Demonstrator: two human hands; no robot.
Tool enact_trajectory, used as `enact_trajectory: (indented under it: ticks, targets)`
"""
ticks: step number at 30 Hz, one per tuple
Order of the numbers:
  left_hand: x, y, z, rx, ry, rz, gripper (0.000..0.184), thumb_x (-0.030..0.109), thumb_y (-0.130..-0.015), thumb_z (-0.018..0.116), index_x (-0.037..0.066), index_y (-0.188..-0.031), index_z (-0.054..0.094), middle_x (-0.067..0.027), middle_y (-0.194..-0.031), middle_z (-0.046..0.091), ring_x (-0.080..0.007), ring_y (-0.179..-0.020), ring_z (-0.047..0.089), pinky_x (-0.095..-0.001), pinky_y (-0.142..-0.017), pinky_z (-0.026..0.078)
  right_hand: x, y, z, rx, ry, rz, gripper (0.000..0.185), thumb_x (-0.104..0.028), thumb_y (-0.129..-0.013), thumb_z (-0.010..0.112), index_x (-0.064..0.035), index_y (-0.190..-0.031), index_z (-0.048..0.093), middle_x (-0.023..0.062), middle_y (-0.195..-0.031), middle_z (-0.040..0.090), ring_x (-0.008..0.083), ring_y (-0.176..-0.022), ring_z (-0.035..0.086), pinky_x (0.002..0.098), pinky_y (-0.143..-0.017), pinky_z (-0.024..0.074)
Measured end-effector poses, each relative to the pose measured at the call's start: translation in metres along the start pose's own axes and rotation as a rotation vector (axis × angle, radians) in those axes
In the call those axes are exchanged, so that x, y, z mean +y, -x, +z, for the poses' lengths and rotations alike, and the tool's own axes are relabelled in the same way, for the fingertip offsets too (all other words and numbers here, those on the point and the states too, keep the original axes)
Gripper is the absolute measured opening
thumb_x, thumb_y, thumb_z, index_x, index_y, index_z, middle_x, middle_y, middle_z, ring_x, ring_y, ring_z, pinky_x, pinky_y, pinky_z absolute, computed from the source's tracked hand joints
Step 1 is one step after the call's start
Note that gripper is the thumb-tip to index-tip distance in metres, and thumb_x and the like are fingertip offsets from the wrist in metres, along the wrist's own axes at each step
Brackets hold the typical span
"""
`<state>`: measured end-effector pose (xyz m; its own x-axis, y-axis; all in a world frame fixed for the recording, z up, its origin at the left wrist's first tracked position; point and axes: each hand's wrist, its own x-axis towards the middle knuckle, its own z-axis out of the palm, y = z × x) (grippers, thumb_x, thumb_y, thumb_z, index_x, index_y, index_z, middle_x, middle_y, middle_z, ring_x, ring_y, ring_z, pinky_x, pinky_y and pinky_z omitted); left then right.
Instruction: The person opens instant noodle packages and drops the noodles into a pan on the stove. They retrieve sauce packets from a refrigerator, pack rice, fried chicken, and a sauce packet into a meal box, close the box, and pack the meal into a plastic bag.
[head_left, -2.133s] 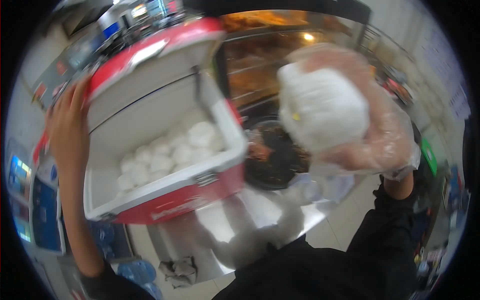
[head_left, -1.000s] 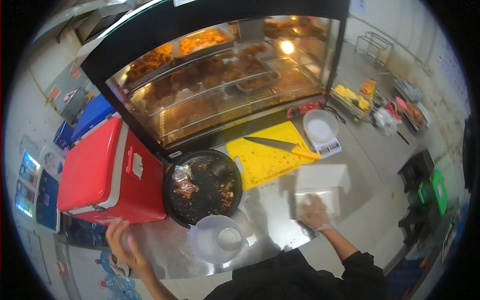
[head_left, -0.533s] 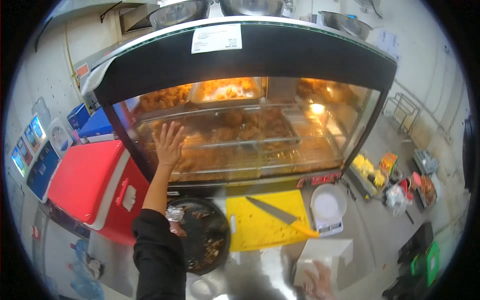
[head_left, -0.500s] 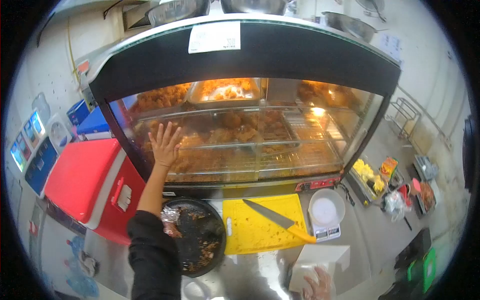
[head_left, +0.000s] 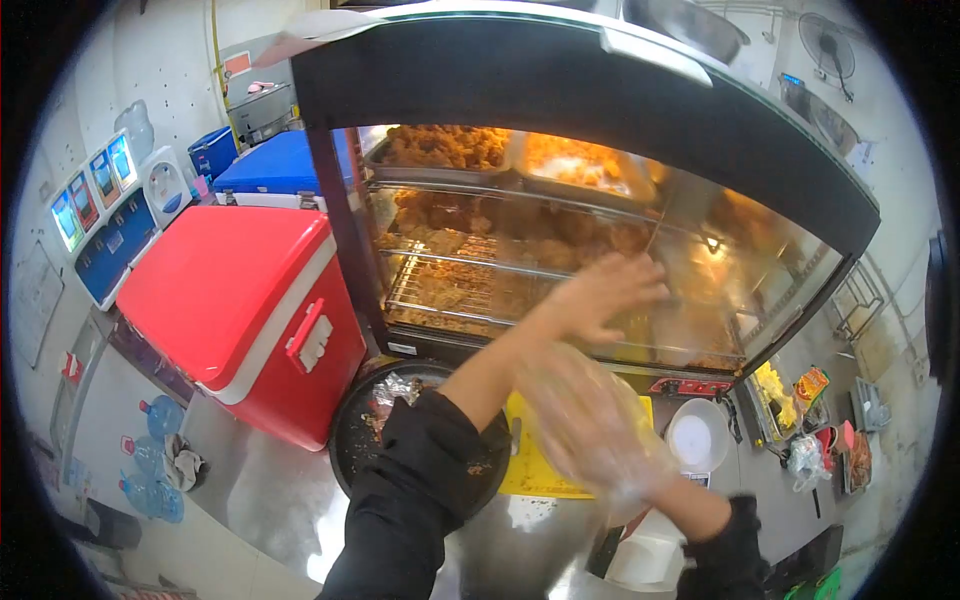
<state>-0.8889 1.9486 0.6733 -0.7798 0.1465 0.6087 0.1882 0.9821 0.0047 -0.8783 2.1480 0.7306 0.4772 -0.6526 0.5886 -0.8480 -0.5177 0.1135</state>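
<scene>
My left hand reaches across in front of the glass of the lit display cabinet, its fingers stretched and nothing in them. Just below it, my right hand, in a clear plastic glove, is over the yellow cutting board and blurred by motion; its fingers are smeared. Behind the glass sit trays and racks of fried food. The round black pan, with foil-wrapped food in it, lies partly under my left forearm. An open white box stands beneath my right wrist.
A closed red cooler stands left of the pan, a blue cooler behind it. At the right are a round white container on a scale and a tray of yellow food. Water bottles are at the lower left.
My left hand has moved right along the cabinet glass. My gloved right hand has risen from the white box to the front of the cabinet. The view has turned left.
</scene>
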Motion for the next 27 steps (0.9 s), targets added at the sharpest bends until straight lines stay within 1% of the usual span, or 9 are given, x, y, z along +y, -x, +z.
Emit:
enact_trajectory:
  ticks: [2, 5, 8, 12, 15, 19, 22, 24, 27]
  targets:
    - [0.008, 0.015, 0.018, -0.147, -0.063, 0.171, 0.063, 0.032, -0.078, 0.055, 0.014, -0.134, 0.034, -0.0096, -0.143, 0.025, -0.0253, -0.134, 0.017, -0.0474, -0.107, 0.015, 0.009, -0.060, 0.053, -0.026, -0.076, -0.009, 0.037, -0.013, -0.072, 0.057, 0.0003, -0.106, 0.051, 0.0177, -0.101, 0.055, 0.0313, -0.097, 0.052, 0.0361, -0.087, 0.0422]
    - [0.022, 0.076, 0.029, -0.377, 0.614, -0.160, 0.051, 0.023, -0.082, 0.051, 0.011, -0.130, 0.039, -0.0132, -0.129, 0.044, -0.0246, -0.122, 0.039, -0.0458, -0.103, 0.027, 0.066, -0.121, 0.160, -0.293, 0.102, 0.065, 0.032, -0.010, -0.076, 0.051, 0.0026, -0.105, 0.051, 0.0202, -0.103, 0.055, 0.0321, -0.095, 0.054, 0.0382, -0.083, 0.0445]
    - [0.094, 0.138, -0.104, -0.936, 0.110, -0.346, 0.046, 0.019, -0.085, 0.049, 0.009, -0.129, 0.039, -0.0159, -0.121, 0.050, -0.0298, -0.110, 0.050, -0.0430, -0.095, 0.038, 0.096, -0.175, 0.189, -0.385, 0.371, 0.353, 0.029, -0.006, -0.083, 0.044, 0.0018, -0.110, 0.052, 0.0220, -0.110, 0.054, 0.0324, -0.103, 0.053, 0.0386, -0.087, 0.0454]
    - [0.177, 0.241, -0.208, -0.433, 0.186, -0.467, 0.044, 0.013, -0.081, 0.053, 0.010, -0.125, 0.046, -0.0114, -0.108, 0.059, -0.0271, -0.094, 0.057, -0.0355, -0.081, 0.045, 0.123, -0.181, 0.209, -0.321, 0.079, 0.670, 0.034, 0.000, -0.083, 0.045, -0.0027, -0.116, 0.049, 0.0250, -0.115, 0.050, 0.0334, -0.109, 0.051, 0.0401, -0.090, 0.0447]
    - [0.254, 0.296, -0.262, -0.351, 0.175, -0.715, 0.038, 0.012, -0.081, 0.054, 0.007, -0.118, 0.049, -0.0108, -0.096, 0.060, -0.0242, -0.078, 0.058, -0.0337, -0.073, 0.046, 0.101, -0.175, 0.173, -0.365, 0.121, 0.469, 0.036, 0.004, -0.081, 0.047, -0.0006, -0.116, 0.047, 0.0260, -0.114, 0.050, 0.0348, -0.111, 0.048, 0.0423, -0.092, 0.0429]
    - [0.372, 0.363, -0.240, 0.166, -0.024, -0.965, 0.030, 0.010, -0.082, 0.052, 0.004, -0.111, 0.053, -0.0118, -0.095, 0.060, -0.0259, -0.084, 0.057, -0.0344, -0.073, 0.044, 0.029, -0.143, 0.139, -0.198, 0.264, 0.268, 0.037, 0.002, -0.080, 0.050, -0.0025, -0.117, 0.049, 0.0238, -0.116, 0.050, 0.0347, -0.109, 0.049, 0.0436, -0.090, 0.0430]
    - [0.430, 0.401, -0.161, 0.695, -0.095, -1.228, 0.024, 0.013, -0.084, 0.051, 0.003, -0.105, 0.053, -0.0114, -0.091, 0.058, -0.0244, -0.082, 0.055, -0.0336, -0.072, 0.042, -0.016, -0.079, 0.168, -0.170, -0.290, 0.201, 0.040, -0.003, -0.080, 0.055, -0.0103, -0.119, 0.052, 0.0195, -0.114, 0.054, 0.0309, -0.105, 0.053, 0.0405, -0.091, 0.0436]
    - [0.437, 0.382, -0.127, 1.024, -0.190, -1.431, 0.017, 0.010, -0.081, 0.051, 0.002, -0.095, 0.053, -0.0096, -0.072, 0.055, -0.0185, -0.066, 0.052, -0.0292, -0.060, 0.040, -0.069, -0.041, 0.188, -0.506, -1.348, 1.018, 0.021, -0.012, -0.087, 0.051, -0.0072, -0.104, 0.062, 0.0129, -0.106, 0.061, 0.0240, -0.097, 0.059, 0.0360, -0.080, 0.0516]
    - [0.419, 0.360, -0.116, 1.452, -0.048, -1.527, 0.019, 0.020, -0.084, 0.050, 0.002, -0.089, 0.049, -0.0077, -0.069, 0.050, -0.0165, -0.064, 0.048, -0.0289, -0.060, 0.040, -0.130, 0.074, 0.289, -0.292, -1.735, 1.608, 0.026, -0.019, -0.091, 0.048, -0.0050, -0.112, 0.055, 0.0117, -0.114, 0.057, 0.0213, -0.097, 0.059, 0.0365, -0.087, 0.0490]
